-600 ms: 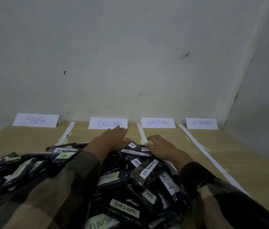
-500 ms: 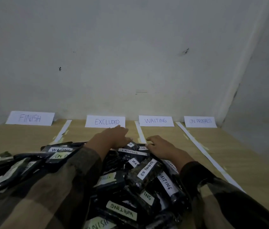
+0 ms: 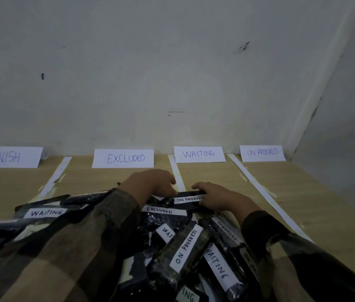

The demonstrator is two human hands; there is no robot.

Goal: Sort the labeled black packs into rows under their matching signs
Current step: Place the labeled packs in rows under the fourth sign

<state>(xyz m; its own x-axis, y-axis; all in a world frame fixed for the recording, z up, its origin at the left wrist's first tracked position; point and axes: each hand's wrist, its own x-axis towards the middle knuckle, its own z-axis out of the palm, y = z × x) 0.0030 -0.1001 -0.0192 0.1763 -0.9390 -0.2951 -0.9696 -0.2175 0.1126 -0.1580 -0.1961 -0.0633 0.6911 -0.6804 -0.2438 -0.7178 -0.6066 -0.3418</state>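
— Hands first?
— Left hand [image 3: 150, 182] and right hand [image 3: 218, 196] each grip an end of the ON PROGRESS pack [image 3: 190, 199], fingers curled over it.
— Where is it?
— On top of the pile of packs [image 3: 185, 251], at its far edge, short of the EXCLUDED sign [image 3: 124, 158] and WAITING sign [image 3: 198, 154] on the counter [image 3: 303, 203].

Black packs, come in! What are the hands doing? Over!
Right hand grips ON PROGRESS pack atop the pile. Left hand at its other end, grip unclear. ON PROGRESS sign far right, beyond WAITING sign.
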